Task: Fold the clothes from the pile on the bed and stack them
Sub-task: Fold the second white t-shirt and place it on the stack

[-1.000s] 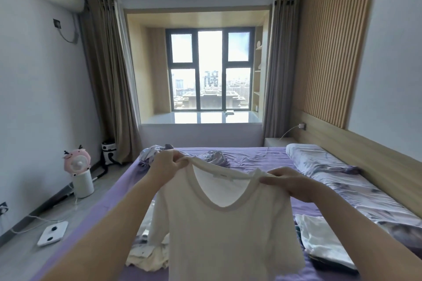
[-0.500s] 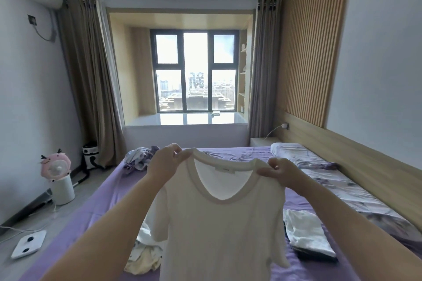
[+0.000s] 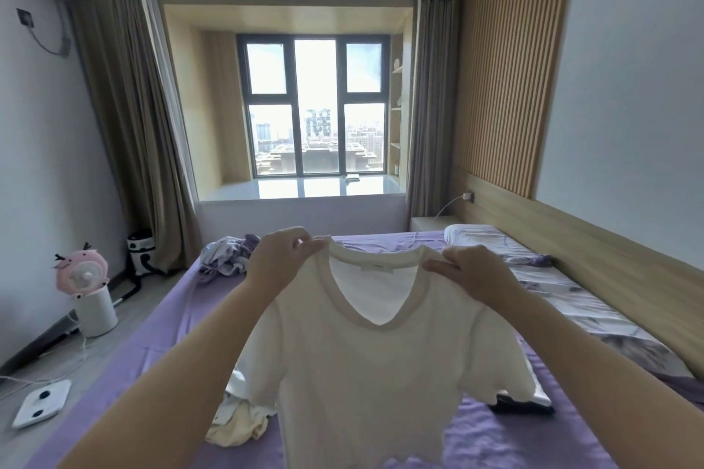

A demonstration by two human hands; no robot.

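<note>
I hold a white V-neck T-shirt (image 3: 365, 373) up in the air over the purple bed (image 3: 160, 346). My left hand (image 3: 280, 259) pinches its left shoulder and my right hand (image 3: 472, 270) grips its right shoulder, so the shirt hangs spread toward me. A heap of unfolded pale clothes (image 3: 240, 426) lies on the bed below the left sleeve. A folded stack (image 3: 533, 402), white over dark, peeks out under the right sleeve; most of it is hidden by the shirt.
More crumpled clothes (image 3: 228, 255) lie at the far end of the bed. A pillow (image 3: 480, 236) and patterned quilt (image 3: 586, 312) run along the headboard on the right. On the floor at left are a pink fan (image 3: 82, 272) on a white bin and a scale (image 3: 42, 404).
The shirt stays held up by both shoulders. My hands have spread the shoulders a little wider, and my view has shifted slightly between frames.
</note>
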